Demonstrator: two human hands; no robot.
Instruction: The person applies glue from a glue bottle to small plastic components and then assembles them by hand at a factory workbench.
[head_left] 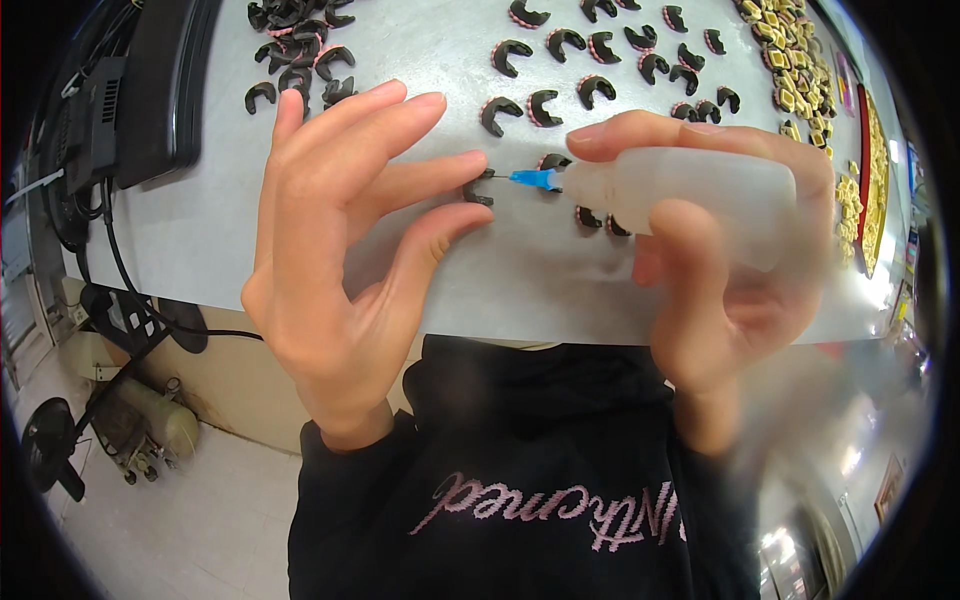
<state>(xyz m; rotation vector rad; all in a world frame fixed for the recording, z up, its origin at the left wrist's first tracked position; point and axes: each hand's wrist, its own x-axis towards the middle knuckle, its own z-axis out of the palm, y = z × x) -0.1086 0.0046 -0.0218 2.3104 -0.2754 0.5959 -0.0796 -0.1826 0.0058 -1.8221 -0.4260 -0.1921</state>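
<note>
Between its thumb and index fingertip, my left hand (335, 240) pinches a small black C-shaped piece (478, 192) just above the table. The other fingers of that hand are raised and spread. My right hand (735, 320) is wrapped round a translucent white squeeze bottle (705, 185), tilted nearly flat. A blue dispensing tip (534, 179) with a thin metal needle points left from the bottle. The needle's end is at the black piece; whether it touches cannot be made out. Another black C-shaped piece (590, 217) lies under the bottle, partly hidden.
Black C-shaped pieces with pink beaded edges lie spread across the grey table (190, 240); more are heaped at the far left (290, 45). Many small gold-and-black pieces (790, 70) cover the right side. A black device (165, 90) with cables stands at the left edge.
</note>
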